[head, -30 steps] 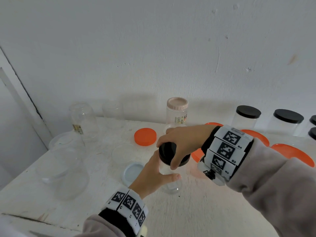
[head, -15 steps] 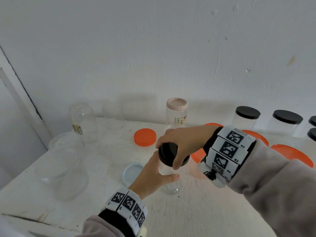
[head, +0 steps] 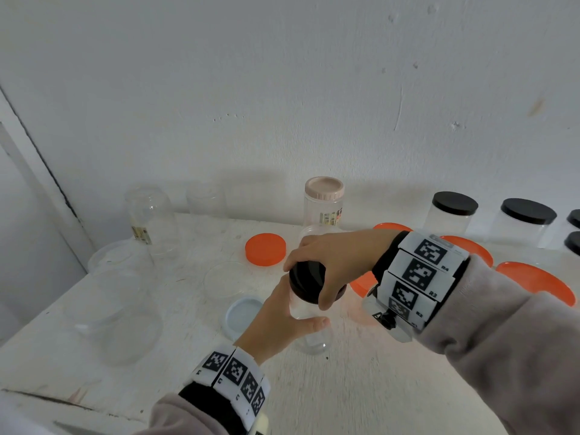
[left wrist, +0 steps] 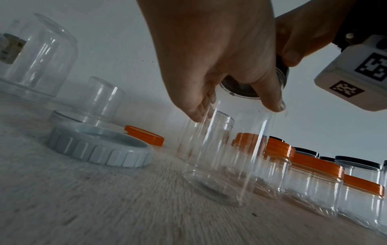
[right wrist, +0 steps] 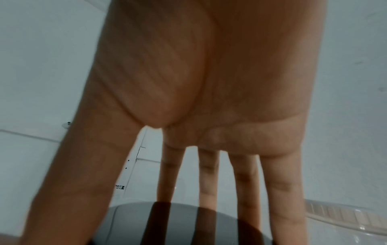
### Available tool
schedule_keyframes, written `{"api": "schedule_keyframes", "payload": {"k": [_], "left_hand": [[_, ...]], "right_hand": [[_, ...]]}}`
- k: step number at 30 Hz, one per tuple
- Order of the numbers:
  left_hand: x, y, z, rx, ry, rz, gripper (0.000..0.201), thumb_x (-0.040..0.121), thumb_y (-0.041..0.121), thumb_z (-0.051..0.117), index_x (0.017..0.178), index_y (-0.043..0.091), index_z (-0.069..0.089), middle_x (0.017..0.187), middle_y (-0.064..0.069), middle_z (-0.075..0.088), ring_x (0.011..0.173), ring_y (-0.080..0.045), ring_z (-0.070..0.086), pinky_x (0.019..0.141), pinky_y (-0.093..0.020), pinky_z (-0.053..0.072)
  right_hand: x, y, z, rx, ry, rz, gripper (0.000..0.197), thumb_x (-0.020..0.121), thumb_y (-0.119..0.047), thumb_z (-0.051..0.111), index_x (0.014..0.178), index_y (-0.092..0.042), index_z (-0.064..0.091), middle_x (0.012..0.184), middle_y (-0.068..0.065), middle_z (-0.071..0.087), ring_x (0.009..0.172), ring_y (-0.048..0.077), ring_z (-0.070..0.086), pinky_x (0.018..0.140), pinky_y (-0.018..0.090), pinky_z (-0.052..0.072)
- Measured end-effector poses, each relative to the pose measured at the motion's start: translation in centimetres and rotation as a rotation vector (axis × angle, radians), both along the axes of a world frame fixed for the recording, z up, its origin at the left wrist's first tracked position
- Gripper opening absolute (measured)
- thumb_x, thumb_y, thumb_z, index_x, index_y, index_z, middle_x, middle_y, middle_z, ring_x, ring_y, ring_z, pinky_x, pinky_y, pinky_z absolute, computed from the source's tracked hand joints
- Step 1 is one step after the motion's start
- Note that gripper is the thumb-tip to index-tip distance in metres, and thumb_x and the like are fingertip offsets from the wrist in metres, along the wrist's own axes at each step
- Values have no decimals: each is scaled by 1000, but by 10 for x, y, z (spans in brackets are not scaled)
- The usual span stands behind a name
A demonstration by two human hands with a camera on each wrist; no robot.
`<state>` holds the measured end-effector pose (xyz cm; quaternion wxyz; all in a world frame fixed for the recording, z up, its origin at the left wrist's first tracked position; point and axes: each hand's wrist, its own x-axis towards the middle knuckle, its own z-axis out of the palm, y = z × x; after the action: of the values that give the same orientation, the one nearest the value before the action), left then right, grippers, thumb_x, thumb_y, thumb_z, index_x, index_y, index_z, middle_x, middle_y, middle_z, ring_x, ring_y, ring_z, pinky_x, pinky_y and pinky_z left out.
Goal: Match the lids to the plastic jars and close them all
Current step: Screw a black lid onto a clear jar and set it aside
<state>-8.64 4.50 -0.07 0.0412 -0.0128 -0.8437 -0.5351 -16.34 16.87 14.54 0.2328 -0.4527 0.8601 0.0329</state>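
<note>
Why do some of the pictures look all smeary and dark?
In the left wrist view the clear jar and table are streaked by motion blur; in the right wrist view the right hand sits very close, soft and dim; the head view is sharper, its edges curved.

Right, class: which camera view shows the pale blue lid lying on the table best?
The left wrist view: the pale blue lid lies close and unobstructed, open side up, its ribbed rim sharp. The head view shows the lid from above, partly hidden by the left hand. The right wrist view does not show it.
</note>
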Motion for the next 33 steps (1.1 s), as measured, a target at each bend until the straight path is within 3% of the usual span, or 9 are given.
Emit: {"api": "schedule_keyframes", "payload": {"k": [7,11,15,18,21,23,26,29,33], "left_hand": [[1,-1,0,24,2,-9,73,73,43,80,123,56,28,131,26,48,121,11,43,95,-14,35],[0,-1,-1,36,-2,-1,73,72,42,81,121,55,29,132,24,47,124,6,42,102,-19,35],[-1,0,-2,48,2,-4,77,69,44,81,126,51,29,133,22,48,125,5,43,106,-24,36],[0,0,-2,45,-1,-9,78,69,47,79,130,49,30,132,24,48,123,7,43,103,-22,38],[0,-2,-4,36,3,-16,80,73,44,79,136,46,31,134,28,44,124,10,39,103,-22,35],[0,-2,-4,41,5,-13,79,72,44,79,134,49,30,134,27,45,125,9,40,102,-21,35],[0,-1,-4,28,-4,3,74,71,45,80,123,56,28,131,25,48,122,7,43,99,-16,35],[-1,-1,-5,21,-2,4,71,72,45,80,121,55,29,130,25,47,122,8,42,99,-16,34],[0,0,-5,32,-2,-5,72,69,50,79,121,57,30,131,25,48,122,8,43,100,-16,35]], "right_hand": [[0,-2,-12,-15,170,-112,78,72,-74,62,132,-29,42,118,-1,48,99,20,50,76,30,43],[-2,-1,-4,27,13,-98,86,73,-52,77,143,-41,29,127,-7,39,114,20,45,94,40,48],[-3,-1,0,26,-7,-15,78,74,-39,80,140,-40,37,123,-9,37,118,19,42,95,38,47],[-4,-2,-6,3,73,-59,72,74,-62,71,133,-32,42,116,-6,45,103,18,49,78,29,47],[-4,-4,-14,-12,178,-113,78,73,-77,58,128,-24,44,112,-2,52,93,17,51,62,23,36],[-5,-2,-14,-27,129,-138,81,73,-75,61,134,-26,40,120,-2,51,99,18,51,70,26,41],[-4,1,-5,21,-3,-101,87,72,-53,77,143,-40,27,127,-8,39,116,19,46,92,37,47],[-2,-1,0,44,8,-31,82,74,-38,80,141,-40,34,123,-10,36,117,19,43,94,39,48],[-1,-2,0,27,41,-28,76,75,-44,78,138,-36,38,123,-7,40,113,19,46,92,38,50]]}}
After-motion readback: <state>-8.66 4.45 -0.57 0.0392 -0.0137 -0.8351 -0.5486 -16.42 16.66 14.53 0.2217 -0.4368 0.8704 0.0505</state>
